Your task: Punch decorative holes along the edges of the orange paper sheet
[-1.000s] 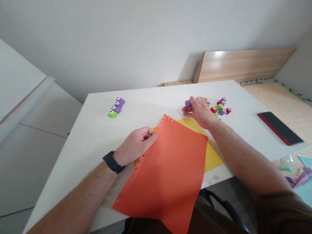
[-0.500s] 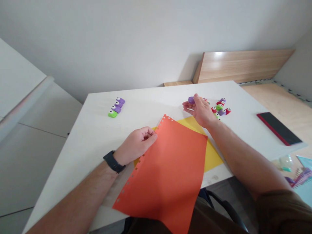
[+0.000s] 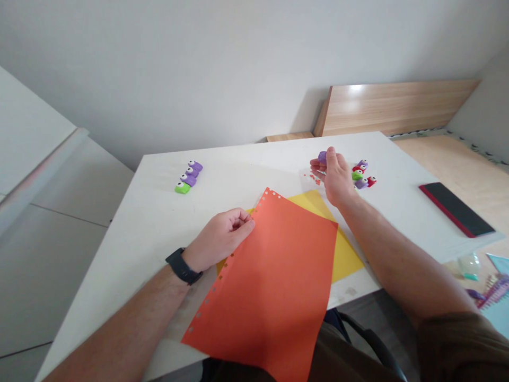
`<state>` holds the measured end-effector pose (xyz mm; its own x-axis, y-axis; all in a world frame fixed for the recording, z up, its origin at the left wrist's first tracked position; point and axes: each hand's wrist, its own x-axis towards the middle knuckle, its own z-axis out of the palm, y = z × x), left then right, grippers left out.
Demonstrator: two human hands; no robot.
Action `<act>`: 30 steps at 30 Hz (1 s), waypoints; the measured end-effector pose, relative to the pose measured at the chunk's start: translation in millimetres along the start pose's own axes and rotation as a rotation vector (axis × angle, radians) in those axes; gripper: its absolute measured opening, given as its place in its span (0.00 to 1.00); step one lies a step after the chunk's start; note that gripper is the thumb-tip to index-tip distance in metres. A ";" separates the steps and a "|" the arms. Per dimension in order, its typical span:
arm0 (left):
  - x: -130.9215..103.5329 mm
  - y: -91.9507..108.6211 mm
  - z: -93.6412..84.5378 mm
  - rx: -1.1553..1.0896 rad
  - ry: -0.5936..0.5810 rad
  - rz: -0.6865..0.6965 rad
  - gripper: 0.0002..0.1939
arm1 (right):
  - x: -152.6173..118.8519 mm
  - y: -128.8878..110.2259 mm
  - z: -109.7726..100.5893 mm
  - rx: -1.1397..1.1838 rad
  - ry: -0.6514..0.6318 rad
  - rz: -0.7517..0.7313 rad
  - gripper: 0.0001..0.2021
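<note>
My left hand (image 3: 223, 236) pinches the left edge of an orange sheet of paper (image 3: 274, 270), which is tilted and hangs down over the table's front edge. Star-like holes run along that left edge and round the top corner. Beneath it lies a yellow sheet (image 3: 345, 260), mostly covered. My right hand (image 3: 336, 174) is raised over the table's right half, with a purple paper punch (image 3: 322, 157) between thumb and fingers. Small orange paper bits (image 3: 315, 179) lie just below these fingers. Beside the hand sits a group of red, green and purple punches (image 3: 361, 175), partly hidden by it.
A row of purple and green punches (image 3: 189, 176) stands on the left of the white table (image 3: 159, 223). A dark tablet-like slab with a red edge (image 3: 457, 208) lies at the right edge. A wooden headboard (image 3: 397, 109) rises behind; several items sit low at the right.
My right hand has moved to the right and slightly up with the purple punch, uncovering the orange paper bits. My left hand and the orange sheet have barely moved.
</note>
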<state>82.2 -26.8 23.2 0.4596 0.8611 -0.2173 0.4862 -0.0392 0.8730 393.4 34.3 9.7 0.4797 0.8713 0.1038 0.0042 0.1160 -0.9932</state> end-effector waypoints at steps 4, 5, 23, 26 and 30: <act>0.8 -1.7 -0.2 0.018 0.010 0.015 0.15 | -3.0 -0.4 0.3 -0.037 -0.014 -0.021 0.25; 0.9 -2.3 -0.2 0.014 0.011 0.020 0.15 | -3.4 0.0 0.3 -0.042 -0.021 -0.027 0.25; 0.1 0.5 -0.6 -0.015 0.012 -0.009 0.15 | -25.9 -2.8 2.8 -0.312 -0.487 -0.105 0.18; 0.3 1.9 -1.3 -0.027 0.001 -0.007 0.15 | -28.3 -2.5 3.3 -0.359 -0.531 -0.106 0.19; -0.3 5.7 -1.5 -0.017 -0.007 -0.038 0.14 | -29.9 -2.8 3.3 -0.389 -0.574 -0.118 0.19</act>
<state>83.7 -26.5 28.9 0.4462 0.8583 -0.2535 0.4904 0.0024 0.8715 376.1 9.5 9.5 -0.0817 0.9898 0.1164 0.3929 0.1393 -0.9090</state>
